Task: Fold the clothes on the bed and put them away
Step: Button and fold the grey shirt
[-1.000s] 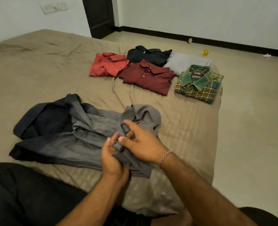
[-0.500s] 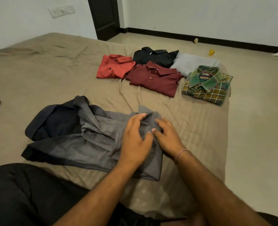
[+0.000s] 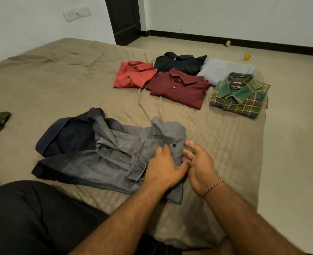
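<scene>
Both hands work the placket of a crumpled grey button-up cotton shirt (image 3: pixel 104 155): left hand (image 3: pixel 164 167) pinches cloth beside a dark button (image 3: pixel 174 145), right hand (image 3: pixel 198 163) hovers loosely spread, holding nothing, apparently buttoning it for folding. Beyond the shirt on the tan bed (image 3: pixel 60 83), five folded garments (image 3: pixel 190 81) wait, likely for putting away.

Grey shirt (image 3: pixel 115 155), tan bedsheet (image 3: pixel 60 85)

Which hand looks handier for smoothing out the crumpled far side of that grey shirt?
Probably the left hand: it rests on the grey shirt, nearest the crumpled part. The right hand sits at the shirt's right edge, farther off.
</scene>
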Tool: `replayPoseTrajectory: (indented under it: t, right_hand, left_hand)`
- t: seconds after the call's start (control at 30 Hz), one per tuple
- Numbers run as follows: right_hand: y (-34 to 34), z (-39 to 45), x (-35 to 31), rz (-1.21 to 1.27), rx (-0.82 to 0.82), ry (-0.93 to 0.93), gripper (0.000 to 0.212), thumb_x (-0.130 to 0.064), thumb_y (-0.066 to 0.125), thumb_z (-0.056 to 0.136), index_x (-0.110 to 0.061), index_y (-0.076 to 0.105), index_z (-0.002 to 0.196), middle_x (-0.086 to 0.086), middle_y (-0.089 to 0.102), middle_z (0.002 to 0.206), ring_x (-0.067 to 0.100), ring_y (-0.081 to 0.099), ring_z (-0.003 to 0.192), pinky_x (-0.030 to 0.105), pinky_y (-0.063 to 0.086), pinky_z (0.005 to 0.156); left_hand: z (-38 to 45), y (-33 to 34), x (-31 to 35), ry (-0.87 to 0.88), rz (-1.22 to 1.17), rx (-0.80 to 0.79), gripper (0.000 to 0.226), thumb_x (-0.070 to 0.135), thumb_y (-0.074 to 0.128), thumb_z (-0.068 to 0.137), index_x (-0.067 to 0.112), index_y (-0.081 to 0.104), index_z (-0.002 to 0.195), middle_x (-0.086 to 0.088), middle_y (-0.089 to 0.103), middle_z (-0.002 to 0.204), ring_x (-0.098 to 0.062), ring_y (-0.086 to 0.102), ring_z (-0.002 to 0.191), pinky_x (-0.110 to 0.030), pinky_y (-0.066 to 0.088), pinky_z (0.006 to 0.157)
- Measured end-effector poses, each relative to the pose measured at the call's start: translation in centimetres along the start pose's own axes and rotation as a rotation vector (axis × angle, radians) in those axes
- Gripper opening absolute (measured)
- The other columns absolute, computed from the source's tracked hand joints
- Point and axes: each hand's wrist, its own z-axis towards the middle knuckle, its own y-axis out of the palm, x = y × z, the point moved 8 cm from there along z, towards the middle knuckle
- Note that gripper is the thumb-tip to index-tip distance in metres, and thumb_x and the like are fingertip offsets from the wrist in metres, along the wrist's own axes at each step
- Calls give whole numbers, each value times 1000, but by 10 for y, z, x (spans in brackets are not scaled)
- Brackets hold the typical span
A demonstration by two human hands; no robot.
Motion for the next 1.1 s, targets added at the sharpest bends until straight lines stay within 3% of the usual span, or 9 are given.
replayPoseTrajectory:
  t: [0.07, 0.17, 0.27, 0.4, 0.57, 0.67, 0.87, 1.0, 1.1]
  right_hand:
    - [1, -4, -2, -58, -32, 40, 36, -35, 41, 107, -15, 70, 119, 9, 78, 110, 21, 73, 97, 37, 56, 89]
    - [-7, -2, -6, -83, -12, 55, 41, -42, 39, 107, -18, 71, 118, 9, 75, 119, 24, 68, 107, 40, 53, 92]
    - [-18, 6, -20, -37, 44, 5, 40, -41, 40, 107, -17, 71, 114, 9, 75, 118, 22, 69, 100, 38, 55, 90]
    - [-20, 7, -31, 149, 24, 1, 39, -36, 44, 106, -9, 71, 111, 12, 76, 98, 20, 74, 82, 34, 59, 74]
    - [-29, 9, -46, 170, 26, -100, 51, -41, 69, 87, -7, 69, 125, 17, 73, 118, 34, 71, 109, 47, 58, 96]
    - [-30, 4, -49, -69, 95, -203, 23, -21, 65, 97, -18, 69, 120, 2, 74, 107, 20, 68, 103, 39, 55, 86]
    - [-5, 3, -12, -309, 54, -163, 61, -3, 78, 85, -9, 53, 140, 6, 61, 137, 15, 65, 112, 45, 53, 106]
    - [-1, 8, 7, -220, 83, -46, 55, -5, 71, 92, -16, 47, 140, 8, 67, 127, 14, 68, 100, 37, 57, 82]
    - [-5, 9, 17, -200, 83, 51, 41, -15, 71, 92, -16, 57, 131, 9, 75, 119, 19, 74, 97, 39, 61, 71]
  left_hand:
    - [6, 3, -1, 14, 85, -8, 56, 54, 62, 89, 15, 50, 127, -11, 58, 121, -36, 64, 107, -46, 56, 87]
    - [16, 0, 0, 51, 39, -20, 27, 29, 58, 94, 11, 59, 114, -14, 66, 112, -35, 65, 105, -45, 54, 87]
    - [16, -5, 8, 39, -290, -64, 10, 19, 61, 94, 11, 66, 99, -13, 73, 102, -32, 69, 99, -44, 55, 85]
    - [-5, 4, 51, -32, -992, -273, 18, 8, 60, 98, 4, 71, 111, -19, 76, 103, -31, 72, 95, -47, 58, 95]
    - [-14, 10, 69, -175, -1313, -405, 20, 1, 55, 100, 4, 70, 112, -17, 74, 101, -27, 72, 88, -39, 59, 86]
    - [-4, -11, 22, -260, -1207, -316, 24, 1, 59, 97, -1, 71, 117, -21, 75, 112, -38, 73, 103, -47, 58, 95]
    - [16, -70, -90, -279, -566, -149, 24, 22, 71, 95, 19, 71, 118, -1, 77, 107, -22, 74, 97, -49, 59, 95]
    - [6, -114, -70, -44, -116, 319, 35, 26, 71, 89, 27, 65, 124, 11, 58, 104, -11, 61, 96, -36, 56, 91]
    - [-8, -100, -23, 244, -94, 233, 26, 28, 65, 92, 29, 65, 118, 12, 57, 104, -6, 58, 97, -31, 53, 90]
